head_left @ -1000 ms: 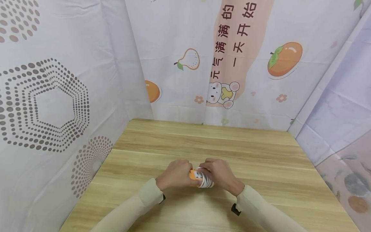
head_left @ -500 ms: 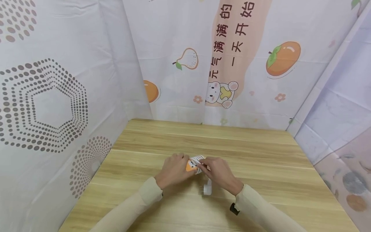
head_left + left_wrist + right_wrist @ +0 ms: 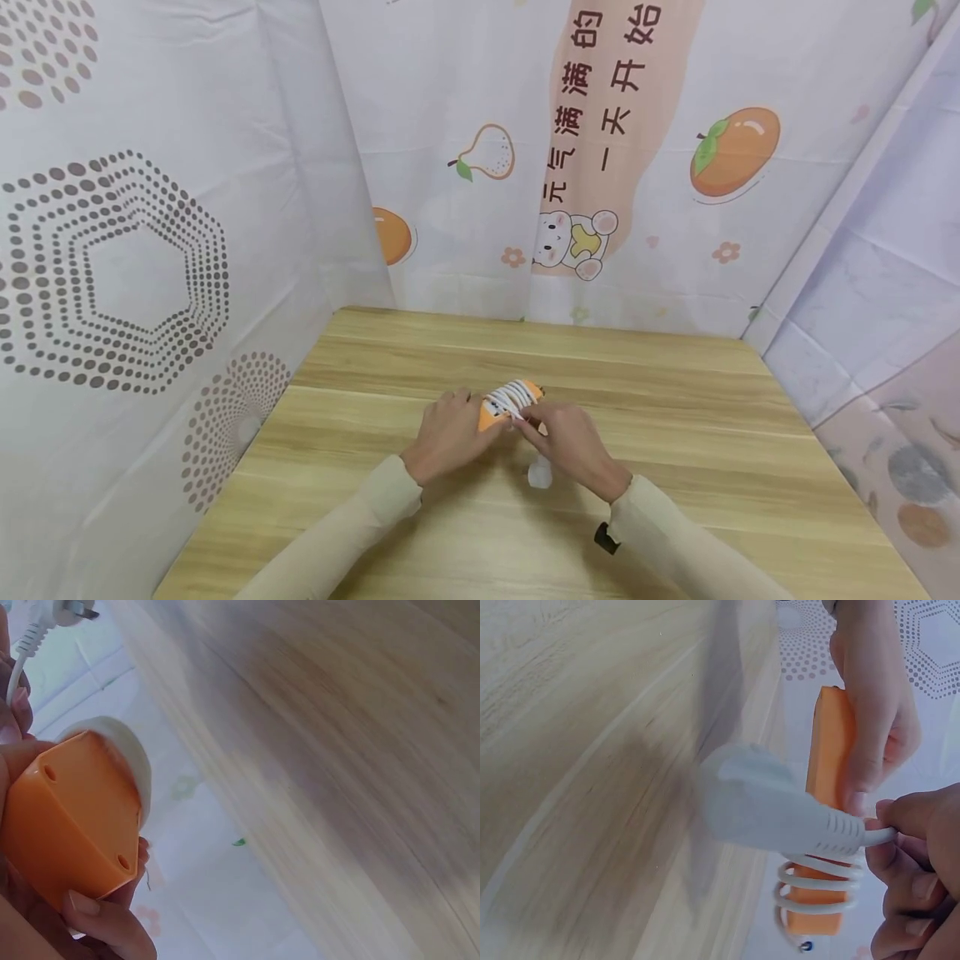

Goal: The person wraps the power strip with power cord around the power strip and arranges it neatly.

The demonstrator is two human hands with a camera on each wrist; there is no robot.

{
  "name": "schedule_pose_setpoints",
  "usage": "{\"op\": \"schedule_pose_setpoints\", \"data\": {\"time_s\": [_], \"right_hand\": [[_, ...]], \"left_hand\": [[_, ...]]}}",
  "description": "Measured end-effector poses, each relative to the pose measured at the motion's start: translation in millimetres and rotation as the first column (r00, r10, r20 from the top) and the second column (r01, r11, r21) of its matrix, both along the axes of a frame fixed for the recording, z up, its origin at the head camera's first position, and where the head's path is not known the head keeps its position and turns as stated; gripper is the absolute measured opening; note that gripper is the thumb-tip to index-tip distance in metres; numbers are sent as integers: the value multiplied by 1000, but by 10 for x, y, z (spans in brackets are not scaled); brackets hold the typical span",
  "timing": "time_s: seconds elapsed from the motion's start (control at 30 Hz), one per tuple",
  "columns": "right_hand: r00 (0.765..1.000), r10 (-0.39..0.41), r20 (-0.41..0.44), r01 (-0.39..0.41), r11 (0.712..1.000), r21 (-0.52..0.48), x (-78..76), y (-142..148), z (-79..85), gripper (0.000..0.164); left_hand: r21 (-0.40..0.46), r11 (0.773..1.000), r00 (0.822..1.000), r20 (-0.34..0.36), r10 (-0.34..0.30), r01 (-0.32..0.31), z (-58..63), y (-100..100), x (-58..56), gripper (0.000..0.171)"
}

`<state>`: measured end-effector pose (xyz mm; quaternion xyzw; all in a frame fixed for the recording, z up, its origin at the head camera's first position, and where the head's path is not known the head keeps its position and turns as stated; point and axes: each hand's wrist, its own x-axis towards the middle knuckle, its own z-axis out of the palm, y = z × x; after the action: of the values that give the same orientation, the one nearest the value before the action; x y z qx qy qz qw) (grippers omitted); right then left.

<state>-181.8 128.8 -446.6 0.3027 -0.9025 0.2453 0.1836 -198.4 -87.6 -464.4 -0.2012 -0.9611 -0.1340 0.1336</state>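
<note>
My left hand grips the near end of an orange power strip, held up over the table and slanting away to the right. Several loops of white cord wrap around its far part. Close beside it, my right hand pinches the cord just behind the plug. In the head view the plug hangs below the right fingers, its prongs pointing left. The left wrist view shows the strip's bare orange end with two small holes, thumb and fingers around it.
A wood-grain table spreads beneath both hands. Printed white curtains stand behind it and along the left and right sides.
The strip has turned so its far end points up and right, exposing the loops. My right hand has shifted from covering the loops to pinching the cord, and the plug has come into view.
</note>
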Motion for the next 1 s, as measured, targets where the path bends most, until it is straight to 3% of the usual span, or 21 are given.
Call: {"op": "schedule_pose_setpoints", "data": {"time_s": [0.2, 0.37, 0.5, 0.6, 0.67, 0.7, 0.8, 0.9, 1.0], "right_hand": [[1000, 6, 6, -6, 1000, -25, -10, 45, 3, 17], [1000, -21, 17, 22, 1000, -22, -1, 62, 9, 11], [999, -26, 29, 27, 999, -32, 8, 64, 16, 9], [999, -21, 37, 23, 999, -41, 6, 54, 9, 7], [999, -20, 45, 22, 998, -53, 6, 47, 9, 7], [999, -19, 47, 22, 998, -58, 5, 44, 8, 6], [998, -15, 55, 19, 997, -76, -6, 32, -1, 6], [998, -8, 61, 14, 996, -92, -19, 17, -18, 8], [997, -4, 77, 12, 994, -107, -23, 0, -22, 9]], "left_hand": [[154, 987, 998, 52, -43, 35, 55, 3, -21, 53], [315, 949, 987, 153, -47, -4, 93, -38, -61, 50], [388, 921, 965, 250, -78, -26, 104, -62, -85, 55], [456, 889, 936, 325, -134, -31, 108, -80, -97, 59], [520, 853, 905, 385, -182, -49, 119, -87, -104, 59], [562, 825, 881, 423, -214, -69, 126, -92, -104, 59], [682, 711, 785, 532, -318, -173, 145, -101, -107, 58], [747, 603, 687, 595, -417, -280, 153, -102, -110, 59], [763, 546, 625, 622, -472, -346, 150, -92, -115, 57]]}}
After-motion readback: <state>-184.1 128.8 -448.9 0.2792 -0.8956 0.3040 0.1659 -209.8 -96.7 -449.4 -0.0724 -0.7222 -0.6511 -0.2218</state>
